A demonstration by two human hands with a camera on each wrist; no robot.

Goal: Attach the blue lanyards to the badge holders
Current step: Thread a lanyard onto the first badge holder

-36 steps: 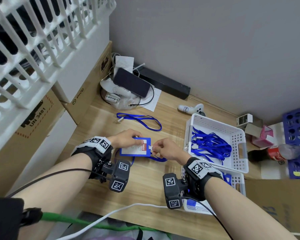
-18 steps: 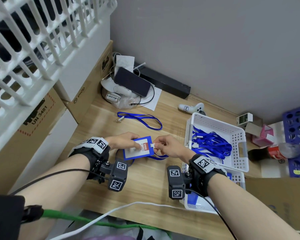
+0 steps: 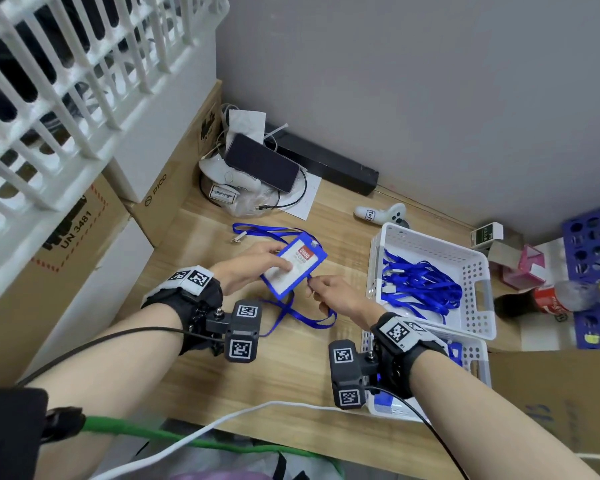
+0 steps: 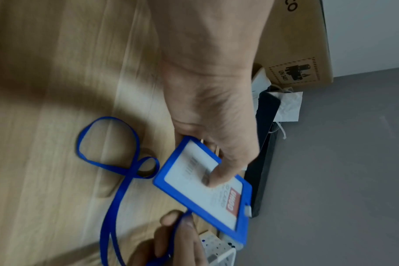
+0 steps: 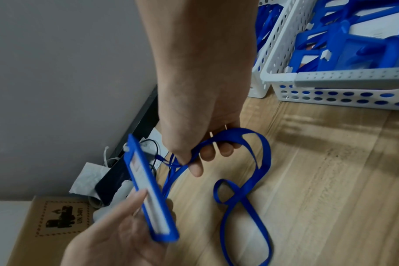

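Note:
My left hand [image 3: 253, 268] holds a blue-framed badge holder [image 3: 293, 265] lifted off the wooden desk, thumb pressed on its clear front [image 4: 201, 183]. It is tilted, with its slotted end pointing away from me. My right hand [image 3: 329, 292] pinches a blue lanyard [image 3: 298, 313] just below the holder's near edge; the strap [image 5: 241, 194] trails in loops across the desk. In the right wrist view the holder [image 5: 148, 187] shows edge-on. A second blue lanyard [image 3: 267, 232] lies flat on the desk behind the holder.
A white basket [image 3: 478, 303] of several blue lanyards stands at right, and a nearer white basket [image 5: 330, 81] holds blue badge holders. Cardboard boxes [image 3: 66, 251] line the left. A phone [image 3: 260, 162], a white controller [image 3: 381, 213] and a soda bottle [image 3: 551, 299] sit further back.
My left hand has lifted the badge holder and swung it so its slotted end points away. My right hand left that end and now pinches the lanyard near the holder's near edge.

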